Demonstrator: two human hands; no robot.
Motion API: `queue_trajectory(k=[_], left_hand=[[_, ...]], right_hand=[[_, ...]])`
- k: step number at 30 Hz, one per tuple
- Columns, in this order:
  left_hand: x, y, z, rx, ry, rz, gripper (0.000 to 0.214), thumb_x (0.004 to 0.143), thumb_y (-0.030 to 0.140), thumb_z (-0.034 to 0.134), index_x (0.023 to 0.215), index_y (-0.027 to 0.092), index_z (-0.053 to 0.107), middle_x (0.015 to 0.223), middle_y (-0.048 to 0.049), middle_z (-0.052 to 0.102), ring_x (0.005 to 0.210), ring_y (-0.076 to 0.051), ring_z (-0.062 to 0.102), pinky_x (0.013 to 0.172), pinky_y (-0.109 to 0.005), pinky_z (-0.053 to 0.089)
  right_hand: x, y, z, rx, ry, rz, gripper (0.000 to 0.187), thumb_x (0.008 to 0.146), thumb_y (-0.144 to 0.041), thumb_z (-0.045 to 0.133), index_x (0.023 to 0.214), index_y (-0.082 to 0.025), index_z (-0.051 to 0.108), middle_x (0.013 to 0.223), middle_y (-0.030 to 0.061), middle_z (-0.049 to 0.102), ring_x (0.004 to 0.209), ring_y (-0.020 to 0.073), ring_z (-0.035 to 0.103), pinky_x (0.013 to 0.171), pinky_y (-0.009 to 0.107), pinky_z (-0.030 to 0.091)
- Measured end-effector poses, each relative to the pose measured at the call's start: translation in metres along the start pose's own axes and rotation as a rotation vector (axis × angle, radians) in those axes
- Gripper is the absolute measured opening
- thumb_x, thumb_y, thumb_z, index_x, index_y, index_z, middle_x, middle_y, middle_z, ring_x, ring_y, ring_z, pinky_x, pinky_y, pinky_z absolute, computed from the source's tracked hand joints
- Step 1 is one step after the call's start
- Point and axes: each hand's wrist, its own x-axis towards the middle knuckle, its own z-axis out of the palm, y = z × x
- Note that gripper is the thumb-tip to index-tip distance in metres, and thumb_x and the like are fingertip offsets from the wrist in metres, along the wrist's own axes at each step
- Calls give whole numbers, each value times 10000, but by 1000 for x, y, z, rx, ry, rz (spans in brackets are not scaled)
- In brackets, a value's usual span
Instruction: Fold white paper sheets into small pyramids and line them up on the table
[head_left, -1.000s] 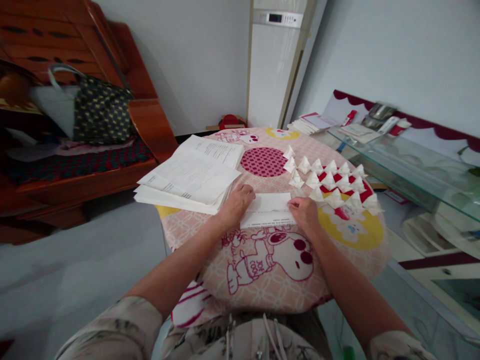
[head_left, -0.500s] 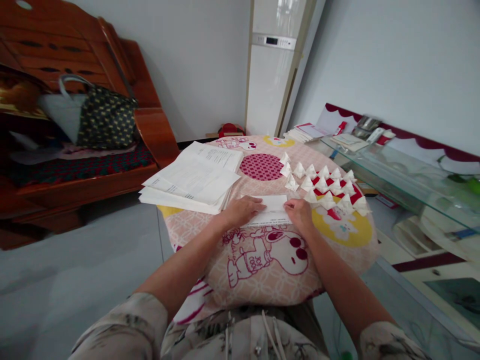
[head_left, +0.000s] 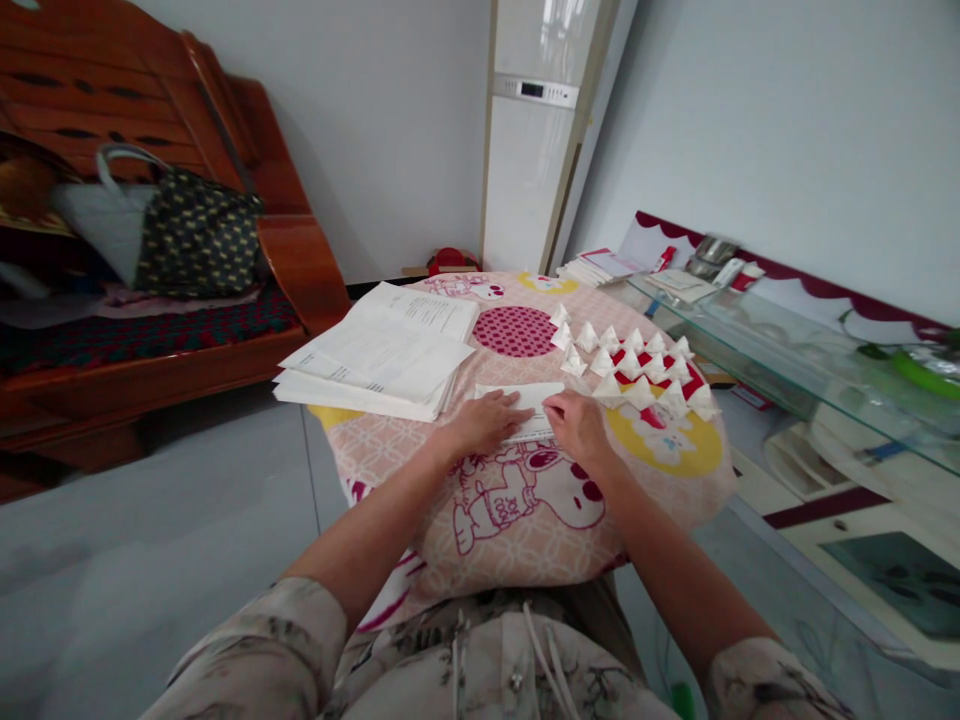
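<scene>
A folded white paper strip (head_left: 525, 398) lies on the round table's cartoon-print cloth (head_left: 525, 520). My left hand (head_left: 486, 420) rests flat on the strip's left part, fingers stretched out. My right hand (head_left: 574, 427) lies on its right part with the fingertips curled and pinched at the paper's edge. Just right of the strip, several small folded white paper shapes (head_left: 637, 365) stand in rows. A stack of printed white sheets (head_left: 382, 355) sits at the table's left.
A wooden bench (head_left: 150, 330) with a dark patterned bag (head_left: 195, 235) stands at left. A tall white appliance (head_left: 529, 150) is behind the table. At right a glass-topped table (head_left: 795, 360) carries papers and small items. Grey floor (head_left: 150, 540) spreads at lower left.
Both hands have slid toward each other along the paper strip, covering more of it. The camera has tilted and shifted slightly.
</scene>
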Motion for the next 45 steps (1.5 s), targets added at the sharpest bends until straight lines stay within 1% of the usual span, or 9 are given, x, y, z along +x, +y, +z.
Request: queue_trajectory(k=[3,7,19,31,34,36,39,42,45], left_hand=[[1,0,2,5,14,6,463,1031,338,408,1490,350,462,1562,-84,448,1401,-270,458,1134,-401,364],[1,-1,7,16,32,12,468,1021,367,435,1487,346,465,1573,-73,437,1419,-274,432,1135,-404,371],[0,2,4,12,-32,-45,491,979,469,499,1461,376,482,1615,-60,363,1471,-319,360,1154,-456,364],[-1,1,5,-50,28,-7,528,977,444,520,1488,319,473,1602,-90,382,1460,-317,379,1160,-471,355],[0,1,4,-65,23,-11,542,968,433,534,1492,307,473,1607,-102,372,1461,-328,374,1163,-478,347],[0,2,3,-63,7,-19,554,966,428,535,1500,302,462,1613,-104,362,1467,-323,366,1175,-460,329],[1,2,3,-41,2,-31,567,967,440,525,1511,299,446,1612,-106,365,1463,-318,372,1177,-443,322],[-1,4,7,-17,58,-10,540,964,422,538,1483,286,481,1569,-104,434,1427,-292,423,1154,-414,356],[-8,13,12,-40,137,45,375,993,322,490,1343,272,615,1434,-89,579,1310,-243,544,1074,-356,441]], right_hand=[[-2,-2,9,146,-132,123,169,824,-148,597,782,-162,760,773,69,743,704,177,637,659,261,429],[-5,1,10,223,-171,256,149,765,-119,625,747,-158,768,715,53,746,659,169,641,620,249,429],[3,-20,5,271,-401,305,79,669,-86,691,639,-157,707,566,-1,652,552,120,570,527,213,375],[-15,27,-33,158,-354,420,131,673,-80,591,650,-146,702,509,-14,611,483,116,538,522,219,389],[-18,37,-41,12,-263,471,157,667,-58,578,632,-141,706,547,13,637,545,149,581,558,238,410],[-19,33,-39,-48,-162,420,179,698,-63,573,685,-138,736,639,40,683,642,175,622,610,249,434],[-22,13,-25,-40,-92,177,238,805,-101,550,890,-136,770,843,81,727,803,196,647,717,261,467],[-29,-6,-8,-124,-137,-35,320,848,-66,503,1009,-163,762,971,102,707,922,207,625,813,280,466],[-37,-11,2,-196,-206,-109,320,876,-67,496,985,-191,770,986,102,687,958,219,597,821,286,457]])
